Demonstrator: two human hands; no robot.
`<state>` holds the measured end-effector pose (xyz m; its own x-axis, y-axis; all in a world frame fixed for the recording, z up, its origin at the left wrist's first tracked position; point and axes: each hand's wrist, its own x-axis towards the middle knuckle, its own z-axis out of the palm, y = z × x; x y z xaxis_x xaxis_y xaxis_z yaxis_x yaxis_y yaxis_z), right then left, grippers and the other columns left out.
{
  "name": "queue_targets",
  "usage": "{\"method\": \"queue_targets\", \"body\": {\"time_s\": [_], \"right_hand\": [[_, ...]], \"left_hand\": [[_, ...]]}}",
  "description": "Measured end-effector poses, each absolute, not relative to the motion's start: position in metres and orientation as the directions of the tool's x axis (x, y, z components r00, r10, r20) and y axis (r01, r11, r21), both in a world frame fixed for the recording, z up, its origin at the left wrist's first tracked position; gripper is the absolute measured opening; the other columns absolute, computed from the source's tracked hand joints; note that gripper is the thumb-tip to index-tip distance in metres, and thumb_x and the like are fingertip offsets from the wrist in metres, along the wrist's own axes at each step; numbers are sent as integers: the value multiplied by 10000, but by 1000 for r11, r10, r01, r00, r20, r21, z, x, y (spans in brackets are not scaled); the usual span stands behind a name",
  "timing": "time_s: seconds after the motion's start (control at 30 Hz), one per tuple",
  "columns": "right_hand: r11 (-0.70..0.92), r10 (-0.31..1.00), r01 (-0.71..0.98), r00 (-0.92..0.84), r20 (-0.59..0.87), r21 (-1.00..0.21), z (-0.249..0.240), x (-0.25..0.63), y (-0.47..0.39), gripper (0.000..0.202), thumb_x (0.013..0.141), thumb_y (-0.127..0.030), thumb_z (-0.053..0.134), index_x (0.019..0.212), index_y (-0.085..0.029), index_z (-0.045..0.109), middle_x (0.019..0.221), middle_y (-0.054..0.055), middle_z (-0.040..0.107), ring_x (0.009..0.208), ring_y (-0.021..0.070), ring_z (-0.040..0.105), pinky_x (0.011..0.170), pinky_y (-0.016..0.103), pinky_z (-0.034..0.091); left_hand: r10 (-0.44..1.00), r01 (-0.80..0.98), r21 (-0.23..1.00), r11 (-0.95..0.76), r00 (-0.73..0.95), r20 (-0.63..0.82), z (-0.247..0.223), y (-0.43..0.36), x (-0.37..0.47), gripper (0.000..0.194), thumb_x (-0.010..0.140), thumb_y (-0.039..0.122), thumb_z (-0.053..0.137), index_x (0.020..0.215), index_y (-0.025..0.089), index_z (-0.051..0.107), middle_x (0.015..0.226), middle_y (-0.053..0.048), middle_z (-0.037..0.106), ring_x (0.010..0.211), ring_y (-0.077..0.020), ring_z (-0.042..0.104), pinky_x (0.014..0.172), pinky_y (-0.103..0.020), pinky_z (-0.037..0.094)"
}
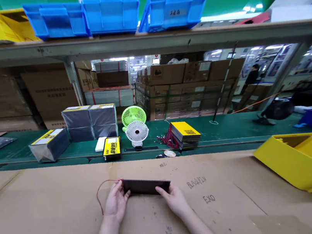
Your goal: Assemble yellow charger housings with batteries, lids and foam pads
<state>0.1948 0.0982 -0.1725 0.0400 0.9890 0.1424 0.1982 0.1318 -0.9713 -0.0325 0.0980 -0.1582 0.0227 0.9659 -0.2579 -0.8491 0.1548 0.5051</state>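
A flat, dark rectangular panel [145, 186] is held up between my two hands, tilted so that its long dark face is toward me. My left hand [116, 202] grips its left end, thumb on the near face. Around the right end is my right hand [174, 200], with its thumb also pressed on the near face. A thin red wire [98, 194] loops out from the panel's left corner, over my left hand. Below lies a cardboard sheet [56, 218] with handwriting on it. The panel's far side is hidden.
A yellow bin [292, 167] lies at the right. Behind the cardboard stand a stack of yellow-topped panels [186, 134] with red wires [170, 138], a white fan [137, 132], a green fan [133, 115], a black-and-yellow box [112, 148] and wrapped blocks [91, 122]. Blue bins [113, 16] line the overhead shelf.
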Motion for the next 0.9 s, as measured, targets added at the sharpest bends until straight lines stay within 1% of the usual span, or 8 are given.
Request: {"method": "queue_targets", "body": {"time_s": [0.2, 0.4, 0.63, 0.8, 0.9], "right_hand": [[126, 990, 202, 33, 135, -971, -173, 195, 98, 363, 735, -424, 616, 983, -159, 642, 1029, 95, 675, 1019, 275, 596, 936, 424, 432], [123, 990, 217, 39, 134, -968, -173, 195, 98, 381, 730, -425, 623, 1006, -163, 636, 1057, 92, 665, 1043, 274, 582, 955, 421, 416], [117, 991, 213, 44, 129, -970, -178, 196, 100, 374, 722, -446, 624, 972, -169, 643, 1020, 90, 679, 1007, 279, 603, 924, 414, 443], [125, 990, 205, 33, 135, -971, -180, 197, 100, 397, 728, -437, 622, 1022, -169, 632, 1048, 96, 669, 1028, 285, 593, 933, 429, 436], [129, 990, 199, 24, 137, -971, -180, 196, 100, 387, 736, -435, 615, 1016, -168, 632, 1044, 96, 670, 1025, 282, 594, 932, 429, 436]], "left_hand": [[967, -845, 514, 147, 13, -254, -158, 99, -32, 111, 774, 114, 588, 861, 182, 598, 864, -30, 634, 815, -146, 615, 653, -275, 521], [967, -841, 522, 141, 3, -255, -160, 100, -32, 142, 770, 120, 597, 895, 187, 606, 861, -17, 632, 804, -141, 614, 647, -282, 523], [968, -843, 520, 139, 5, -250, -161, 101, -32, 138, 773, 117, 591, 893, 183, 610, 875, -31, 631, 815, -147, 610, 653, -282, 521], [968, -845, 516, 139, 5, -252, -161, 101, -32, 135, 771, 116, 594, 887, 183, 608, 879, -32, 630, 817, -147, 608, 659, -284, 520], [966, -846, 513, 146, 11, -257, -161, 101, -32, 138, 771, 117, 594, 891, 184, 607, 872, -28, 631, 816, -148, 609, 657, -289, 519]]}}
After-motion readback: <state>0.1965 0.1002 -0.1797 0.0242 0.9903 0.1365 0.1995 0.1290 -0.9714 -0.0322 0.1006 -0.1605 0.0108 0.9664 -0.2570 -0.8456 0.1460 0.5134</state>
